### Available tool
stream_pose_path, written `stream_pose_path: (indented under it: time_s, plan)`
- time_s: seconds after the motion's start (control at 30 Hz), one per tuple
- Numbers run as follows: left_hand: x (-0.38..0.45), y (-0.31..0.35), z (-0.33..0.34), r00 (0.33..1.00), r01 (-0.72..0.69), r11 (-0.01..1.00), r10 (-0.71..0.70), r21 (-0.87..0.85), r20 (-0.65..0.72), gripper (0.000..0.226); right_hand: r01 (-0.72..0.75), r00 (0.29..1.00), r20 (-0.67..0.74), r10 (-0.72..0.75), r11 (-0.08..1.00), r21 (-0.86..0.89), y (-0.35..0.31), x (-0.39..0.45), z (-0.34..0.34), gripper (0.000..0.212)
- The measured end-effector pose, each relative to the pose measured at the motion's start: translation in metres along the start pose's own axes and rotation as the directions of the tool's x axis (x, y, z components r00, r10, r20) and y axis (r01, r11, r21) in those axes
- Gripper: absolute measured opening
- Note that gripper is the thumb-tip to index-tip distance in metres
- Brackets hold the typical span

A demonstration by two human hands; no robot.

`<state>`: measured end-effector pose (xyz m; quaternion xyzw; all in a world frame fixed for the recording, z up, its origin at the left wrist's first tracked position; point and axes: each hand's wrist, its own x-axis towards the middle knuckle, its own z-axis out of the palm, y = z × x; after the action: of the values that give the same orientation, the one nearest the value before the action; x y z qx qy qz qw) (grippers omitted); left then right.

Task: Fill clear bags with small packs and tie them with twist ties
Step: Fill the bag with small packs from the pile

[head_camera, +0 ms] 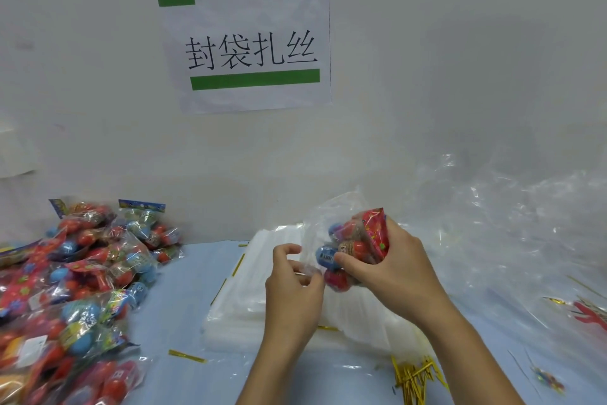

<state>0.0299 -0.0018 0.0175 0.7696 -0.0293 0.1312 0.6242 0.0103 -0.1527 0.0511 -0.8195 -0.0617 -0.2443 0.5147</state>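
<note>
My right hand (391,268) grips a small pack (356,248) of red and blue eggs with a red header, held above the table centre. A clear bag (323,217) hangs around the pack's left side. My left hand (294,276) pinches the bag's thin film by its lower edge, just left of the pack. Under both hands lies a flat stack of clear bags (259,286). Gold twist ties (415,375) lie in a loose bunch near the front, right of my right forearm.
A big heap of small packs (75,279) covers the table's left side. Crumpled clear plastic (512,224) piles up at the right against the wall. Single gold ties (187,356) lie scattered on the pale blue table. A paper sign (249,46) hangs on the wall.
</note>
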Motion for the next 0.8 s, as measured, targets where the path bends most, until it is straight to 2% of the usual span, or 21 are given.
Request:
stream_pose_path:
  time_s: [0.13,0.23,0.37,0.47,0.53,0.67,0.73,0.8]
  plan:
    - [-0.002,0.005,-0.001,0.999,-0.045,0.999,0.045,0.018,0.026,0.029,-0.021,0.985,-0.173,0.022,1.000,0.007,0.004,-0.001,0.008,0.035]
    - [-0.002,0.005,0.001,0.999,-0.052,0.999,0.052,0.009,0.002,0.027,-0.063,0.968,-0.237,0.080,0.995,0.075,0.007,0.001,0.013,0.031]
    - [-0.001,0.001,0.002,0.997,-0.042,0.999,0.040,-0.028,-0.062,0.024,-0.104,0.969,-0.185,0.165,0.948,0.301,0.005,0.003,0.016,0.025]
    - [0.003,-0.001,0.000,0.996,0.078,0.965,-0.083,-0.250,-0.012,0.011,-0.164,0.962,-0.155,0.223,0.932,0.323,0.006,0.005,0.016,0.023]
    - [0.004,-0.002,0.000,0.993,0.115,0.949,-0.115,-0.293,0.016,0.010,-0.181,0.955,-0.168,0.246,0.927,0.327,0.009,0.006,0.016,0.025]
    - [0.000,-0.004,-0.001,0.998,0.013,0.986,-0.022,-0.168,-0.054,0.012,-0.216,0.906,-0.291,0.309,0.925,0.311,0.011,0.006,0.021,0.031]
    - [0.001,-0.004,-0.002,0.989,-0.108,0.994,0.104,-0.033,-0.107,0.017,-0.196,0.877,-0.391,0.279,0.951,0.240,0.009,0.005,0.022,0.031]
    - [0.000,-0.002,-0.002,0.965,-0.224,0.971,0.232,0.079,-0.123,0.021,-0.165,0.880,-0.424,0.213,0.975,0.146,0.005,0.002,0.024,0.032]
